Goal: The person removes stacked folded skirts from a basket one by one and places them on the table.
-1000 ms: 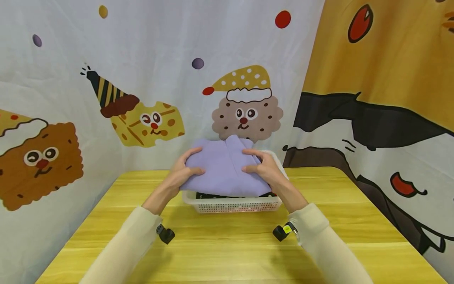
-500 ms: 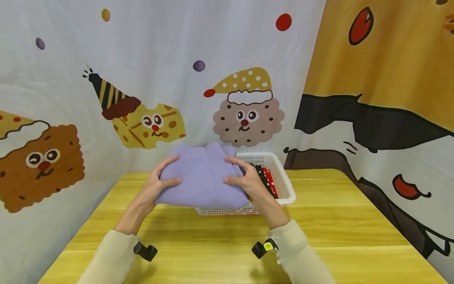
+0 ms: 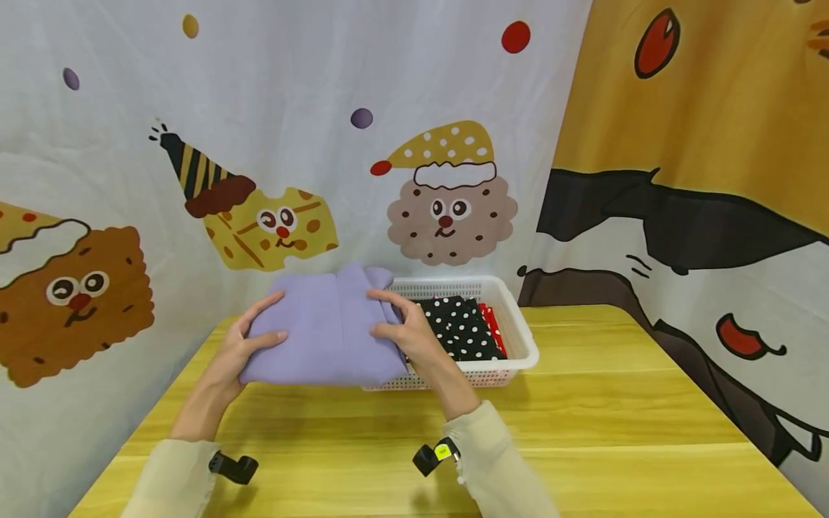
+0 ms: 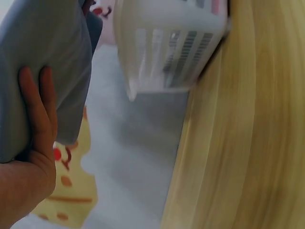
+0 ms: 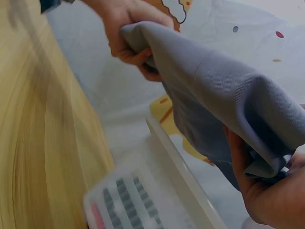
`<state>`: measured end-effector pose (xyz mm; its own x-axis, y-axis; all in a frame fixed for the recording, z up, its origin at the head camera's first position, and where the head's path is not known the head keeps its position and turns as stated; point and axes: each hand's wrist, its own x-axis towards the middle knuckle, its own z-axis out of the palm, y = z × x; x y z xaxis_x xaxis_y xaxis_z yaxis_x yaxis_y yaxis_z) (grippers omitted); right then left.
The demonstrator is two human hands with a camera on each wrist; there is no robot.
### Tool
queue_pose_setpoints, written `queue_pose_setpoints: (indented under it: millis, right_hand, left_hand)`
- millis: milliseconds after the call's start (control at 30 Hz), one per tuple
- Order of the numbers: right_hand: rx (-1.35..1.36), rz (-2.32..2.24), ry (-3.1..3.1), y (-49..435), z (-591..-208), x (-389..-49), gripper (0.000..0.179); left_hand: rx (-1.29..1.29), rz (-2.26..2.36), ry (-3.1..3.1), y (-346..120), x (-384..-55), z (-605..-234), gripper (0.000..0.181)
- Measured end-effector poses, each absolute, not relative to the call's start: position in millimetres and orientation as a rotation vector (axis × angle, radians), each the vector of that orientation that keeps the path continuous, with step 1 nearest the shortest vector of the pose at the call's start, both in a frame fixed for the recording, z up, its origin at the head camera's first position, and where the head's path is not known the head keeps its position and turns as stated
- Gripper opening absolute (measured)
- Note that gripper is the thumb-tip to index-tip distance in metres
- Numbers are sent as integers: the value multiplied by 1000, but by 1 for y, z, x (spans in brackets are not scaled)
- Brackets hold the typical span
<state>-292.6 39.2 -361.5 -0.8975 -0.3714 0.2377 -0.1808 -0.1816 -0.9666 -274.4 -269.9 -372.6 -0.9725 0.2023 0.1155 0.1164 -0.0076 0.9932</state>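
A folded lavender garment is held up above the table, left of the basket. My left hand grips its left edge, thumb on top and fingers underneath. At the opposite edge my right hand grips it the same way. In the left wrist view, fingers press against the cloth's underside. The right wrist view shows the folded cloth stretched between both hands, with loose layers at the right end. The garment's left part overlaps the table's back edge in the head view.
A white perforated basket stands at the table's back. Inside lie a black polka-dot cloth and a red polka-dot one. The yellow wooden table ends at a printed curtain.
Both hands have carried the lavender garment leftward from over the basket and slightly lower. The polka-dot cloths in the basket have come into view.
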Motion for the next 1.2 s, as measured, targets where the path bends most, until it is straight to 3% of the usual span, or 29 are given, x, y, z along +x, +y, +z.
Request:
queue_pose_setpoints:
  millis: [633,1200]
  right_hand:
    - [-716,-2313,1550,-31,-374,-283,68]
    - [-585,-2288,1635,-72,-396,-269,67]
  left_hand:
    - [412,2370,1984,-351,-271,-382,70]
    - [300,2382,1881,-376,-274,-407,71]
